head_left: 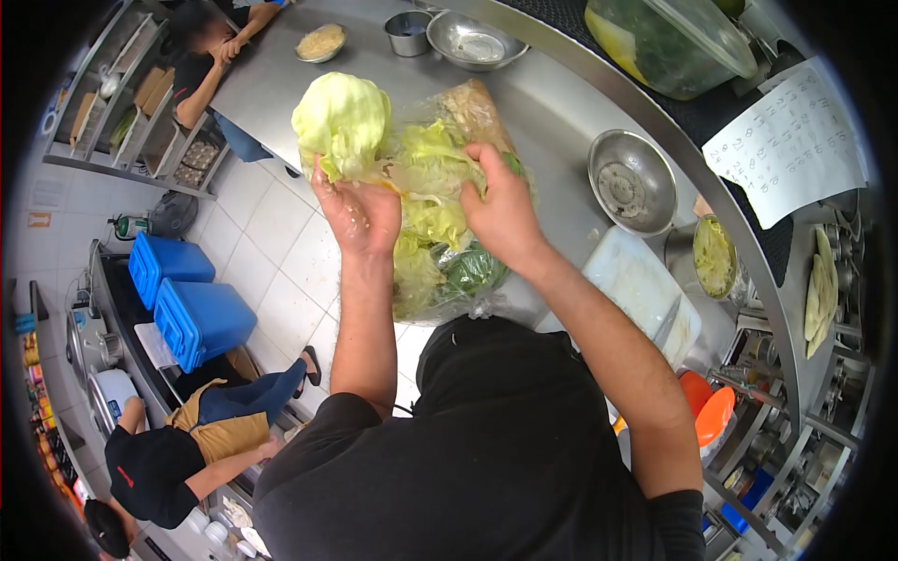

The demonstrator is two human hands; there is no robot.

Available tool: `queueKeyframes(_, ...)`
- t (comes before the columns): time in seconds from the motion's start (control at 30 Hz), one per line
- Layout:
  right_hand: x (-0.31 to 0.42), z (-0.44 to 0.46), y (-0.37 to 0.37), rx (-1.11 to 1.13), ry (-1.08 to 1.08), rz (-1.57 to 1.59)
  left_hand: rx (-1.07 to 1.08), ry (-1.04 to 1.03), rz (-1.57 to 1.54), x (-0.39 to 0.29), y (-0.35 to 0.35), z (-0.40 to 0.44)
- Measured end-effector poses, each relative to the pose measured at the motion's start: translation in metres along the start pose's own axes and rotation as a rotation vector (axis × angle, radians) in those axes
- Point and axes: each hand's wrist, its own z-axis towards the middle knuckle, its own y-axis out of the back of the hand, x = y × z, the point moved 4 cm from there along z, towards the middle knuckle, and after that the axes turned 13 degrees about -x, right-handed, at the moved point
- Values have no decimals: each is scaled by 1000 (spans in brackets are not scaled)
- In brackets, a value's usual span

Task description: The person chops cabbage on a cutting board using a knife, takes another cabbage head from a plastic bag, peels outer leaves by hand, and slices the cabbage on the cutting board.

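Lettuce head (pixel 342 122) is up at 11 o'clock from the view's middle, roundish, slightly longer than wide; long axis runs roughly 11 to 5 o'clock, smooth rounded top toward 11, ragged lower side toward 5 (core not visible, so exact stem direction can't be told). It sits on the left hand (pixel 363 213), which is palm up, with the thumb against the head's lower edge at about 7 o'clock; other fingers mostly hidden by the lettuce, can't tell if spread or together. The head lies at 12 o'clock from that palm, touching it, and at 10 o'clock from the right hand (pixel 500 208), apart from it. Right hand: thumb and index pinching the edge of a pale green leaf (pixel 432 161), remaining fingers curled in. That leaf lies at 9 o'clock from the right fingertips, in the gap between both hands. Beneath, at 6 o'clock from the leaf, more loose lettuce leaves (pixel 412 271) and a clear plastic bag with dark greens (pixel 472 271) on the steel counter (pixel 552 112). Metal bowl (pixel 632 182) at 3 o'clock from the right hand, white cutting board (pixel 636 280) at 4, a large metal bowl (pixel 475 42) at 12.
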Motion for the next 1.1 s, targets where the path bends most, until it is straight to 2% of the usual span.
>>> queueKeyframes(0.1, -4, -1, -2, -15, 166, -85, -18, 8, -70, -1, 5, 4)
queueKeyframes(0.17, -15, -5, 0, 29, 125, -149, 31, 2, -97, -4, 15, 13)
queueKeyframes(0.27, -22, -5, 4, 68, 40, -191, -71, -91, -87, -18, 18, 20)
queueKeyframes(0.3, -22, -5, 4, 77, 6, -196, 28, -54, -77, -22, 14, 21)
queueKeyframes(0.4, -9, 2, 1, 86, 100, -109, -33, -41, -43, -23, 12, 17)
queueKeyframes(0.5, 0, 4, -8, 145, 293, -167, -3, -8, 29, -20, 8, 10)
queueKeyframes(0.6, 12, 11, 1, 172, 258, -172, -63, -112, 349, -15, -7, 3)
queueKeyframes(0.7, 36, 21, 15, 154, -148, 437, 33, -45, 606, -11, -17, -5)
queueKeyframes(0.83, 24, 28, 26, 234, -472, 387, 166, -15, 828, 3, -34, -24)
queueKeyframes(1.0, 7, 22, 33, 213, -674, 653, 291, -79, 964, 2, -47, -40)
queueKeyframes(1.1, -1, 20, 34, 239, -727, 750, 344, -343, 1179, 2, -44, -39)
